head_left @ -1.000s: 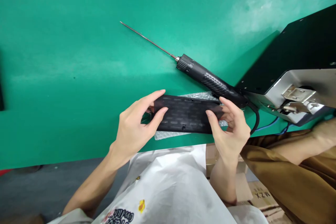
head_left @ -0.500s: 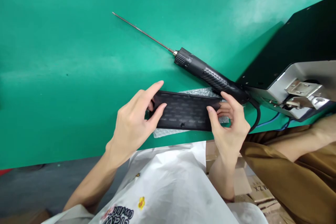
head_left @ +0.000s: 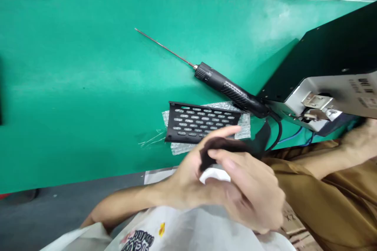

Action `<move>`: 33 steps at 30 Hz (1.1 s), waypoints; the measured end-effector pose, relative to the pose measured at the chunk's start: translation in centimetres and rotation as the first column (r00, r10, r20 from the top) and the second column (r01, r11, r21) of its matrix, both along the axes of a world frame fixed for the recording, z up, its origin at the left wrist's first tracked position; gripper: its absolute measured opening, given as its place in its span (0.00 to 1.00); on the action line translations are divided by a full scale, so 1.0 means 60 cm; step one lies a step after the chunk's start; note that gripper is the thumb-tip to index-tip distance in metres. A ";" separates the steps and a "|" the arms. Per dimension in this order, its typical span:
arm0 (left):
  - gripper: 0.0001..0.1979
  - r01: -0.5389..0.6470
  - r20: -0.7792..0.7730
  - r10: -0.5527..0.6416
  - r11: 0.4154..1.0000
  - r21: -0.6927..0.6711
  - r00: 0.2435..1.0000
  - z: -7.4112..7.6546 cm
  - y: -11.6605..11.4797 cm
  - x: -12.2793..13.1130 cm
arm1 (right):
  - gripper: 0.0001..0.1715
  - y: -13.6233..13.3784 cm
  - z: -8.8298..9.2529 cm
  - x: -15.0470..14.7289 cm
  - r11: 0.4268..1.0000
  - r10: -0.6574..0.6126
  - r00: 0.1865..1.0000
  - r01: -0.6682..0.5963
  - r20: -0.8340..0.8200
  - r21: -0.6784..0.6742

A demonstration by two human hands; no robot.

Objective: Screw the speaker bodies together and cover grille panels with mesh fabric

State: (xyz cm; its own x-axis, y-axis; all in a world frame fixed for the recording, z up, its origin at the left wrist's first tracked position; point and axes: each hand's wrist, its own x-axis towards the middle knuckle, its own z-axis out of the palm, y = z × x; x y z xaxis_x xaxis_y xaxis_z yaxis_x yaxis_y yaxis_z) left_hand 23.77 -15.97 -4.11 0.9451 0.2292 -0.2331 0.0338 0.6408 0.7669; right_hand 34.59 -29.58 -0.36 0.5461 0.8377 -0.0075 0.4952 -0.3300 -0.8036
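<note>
A thin, flexible black sheet (head_left: 229, 146), blurred by motion, is between my hands near the table's front edge. My left hand (head_left: 194, 168) holds its left end against the palm, with the fingers partly stretched out. Over it, my right hand (head_left: 250, 188) has its fingers bent on the sheet. Just beyond my hands, a black slotted plate (head_left: 188, 121) lies on bubble wrap (head_left: 243, 129). Behind the plate, a black electric screwdriver (head_left: 226, 86) rests with its long bit pointing to the upper left.
A black and silver machine (head_left: 318, 59) stands at the right, with cables beside it. Another person's arm (head_left: 330, 164) and brown clothing (head_left: 324, 196) are at the lower right. Cardboard boxes (head_left: 297, 223) sit below the green table (head_left: 73, 86).
The slotted plate now lies uncovered on the bubble wrap. Both my hands have moved toward my body and together, with the black sheet between them. The camera view has shifted slightly.
</note>
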 end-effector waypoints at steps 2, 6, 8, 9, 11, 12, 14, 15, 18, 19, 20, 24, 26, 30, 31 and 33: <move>0.27 -0.058 -0.205 0.088 0.987 0.149 0.975 -0.006 0.018 -0.010 | 0.30 0.010 -0.025 0.004 0.994 0.066 0.995 -0.060 -0.071 0.086; 0.10 0.015 -0.308 0.215 0.798 0.603 0.927 -0.010 0.058 -0.028 | 0.33 0.000 -0.081 0.032 0.969 -0.198 0.979 0.202 -0.041 0.143; 0.10 0.055 -0.259 0.234 0.634 0.771 0.937 -0.010 0.073 -0.029 | 0.28 -0.009 -0.105 0.046 0.947 -0.321 0.944 0.317 0.077 0.052; 0.11 0.073 -0.236 0.236 0.545 0.836 0.943 -0.010 0.079 -0.028 | 0.26 -0.012 -0.115 0.051 0.945 -0.324 0.939 0.326 0.119 0.003; 0.12 0.110 -0.207 0.244 0.360 0.926 0.947 -0.012 0.091 -0.027 | 0.26 -0.013 -0.127 0.056 0.954 -0.290 0.945 0.298 0.153 -0.037; 0.12 0.134 -0.205 0.246 0.279 0.951 0.947 -0.014 0.096 -0.027 | 0.26 -0.011 -0.130 0.056 0.957 -0.280 0.945 0.288 0.167 -0.027; 0.13 0.189 -0.226 0.262 0.158 0.969 0.938 -0.022 0.108 -0.030 | 0.25 -0.004 -0.132 0.052 0.967 -0.250 0.945 0.256 0.212 -0.003; 0.13 0.222 -0.246 0.269 0.118 0.968 0.931 -0.026 0.114 -0.032 | 0.23 0.000 -0.132 0.050 0.972 -0.228 0.944 0.234 0.241 0.003; 0.12 0.305 -0.308 0.279 0.054 0.951 0.910 -0.036 0.129 -0.039 | 0.15 0.008 -0.132 0.043 0.981 -0.177 0.928 0.194 0.328 -0.018; 0.11 0.320 -0.318 0.282 0.042 0.946 0.905 -0.038 0.132 -0.040 | 0.14 0.009 -0.133 0.041 0.979 -0.175 0.921 0.199 0.348 -0.034; 0.10 0.324 -0.320 0.285 0.037 0.945 0.903 -0.038 0.134 -0.041 | 0.13 0.010 -0.133 0.040 0.976 -0.177 0.915 0.210 0.363 -0.053; 0.05 0.209 -0.219 0.287 0.066 0.976 0.932 -0.038 0.135 -0.042 | 0.12 0.012 -0.130 0.041 0.954 -0.176 0.909 0.253 0.377 -0.163; 0.06 0.136 -0.150 0.248 0.073 0.988 0.957 -0.039 0.134 -0.044 | 0.14 0.016 -0.128 0.044 0.944 -0.168 0.911 0.259 0.377 -0.203; 0.12 0.036 -0.043 0.063 0.107 0.994 0.997 -0.038 0.134 -0.048 | 0.09 0.022 -0.125 0.051 0.949 -0.191 0.942 0.249 0.276 -0.195; 0.12 0.014 -0.014 0.002 0.157 0.987 1.000 -0.036 0.134 -0.046 | 0.07 0.022 -0.125 0.053 0.952 -0.205 0.949 0.250 0.237 -0.177; 0.13 0.004 0.036 -0.124 0.308 0.951 0.992 -0.031 0.133 -0.038 | 0.08 0.020 -0.123 0.057 0.957 -0.231 0.957 0.256 0.173 -0.139</move>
State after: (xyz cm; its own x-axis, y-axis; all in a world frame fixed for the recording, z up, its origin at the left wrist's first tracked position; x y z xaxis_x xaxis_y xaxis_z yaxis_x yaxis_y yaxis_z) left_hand 21.51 -7.98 -5.98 0.9682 0.1732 0.1804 -0.0628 -0.5299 0.8457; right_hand 37.99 -28.38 -7.73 0.7385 0.6736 -0.0291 0.4969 -0.5729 -0.6519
